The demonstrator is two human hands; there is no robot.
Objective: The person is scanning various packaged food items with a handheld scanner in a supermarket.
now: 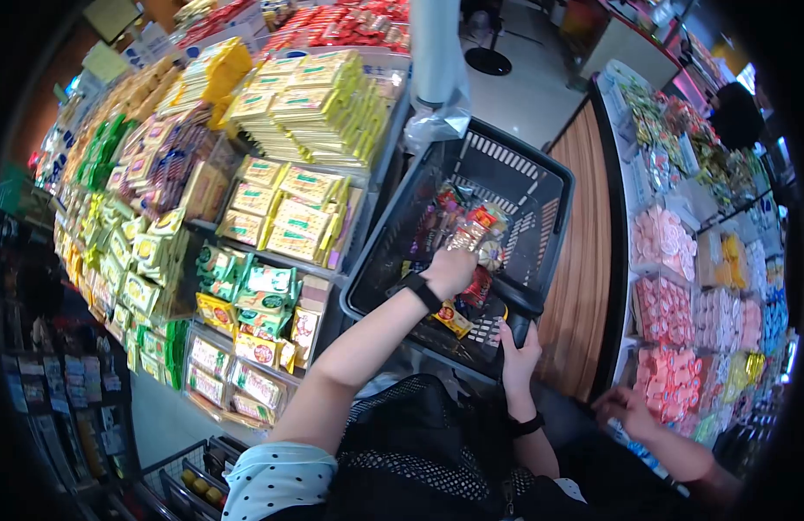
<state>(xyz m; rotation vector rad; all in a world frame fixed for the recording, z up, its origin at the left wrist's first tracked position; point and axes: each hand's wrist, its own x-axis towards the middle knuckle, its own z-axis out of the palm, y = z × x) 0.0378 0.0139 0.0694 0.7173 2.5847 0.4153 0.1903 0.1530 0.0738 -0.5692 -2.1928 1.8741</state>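
Observation:
Inside the black shopping basket (367, 276), several wrapped snacks lie on the bottom. My left hand (450, 273) reaches into it, fingers closed on a shiny red and gold snack packet (471, 227). A yellow packet (451, 319) rests near the basket's front side. At the basket's near right side, my right hand (520, 354) is wrapped round a black handle (516, 297). Both wrists carry black bands.
Stacked packaged snacks (311, 104) fill the display on the left. Right of the basket runs a wooden panel (580, 252), then bins of pink packets (667, 243). Another person's hand (628, 412) is at lower right. A white post (435, 52) stands behind the basket.

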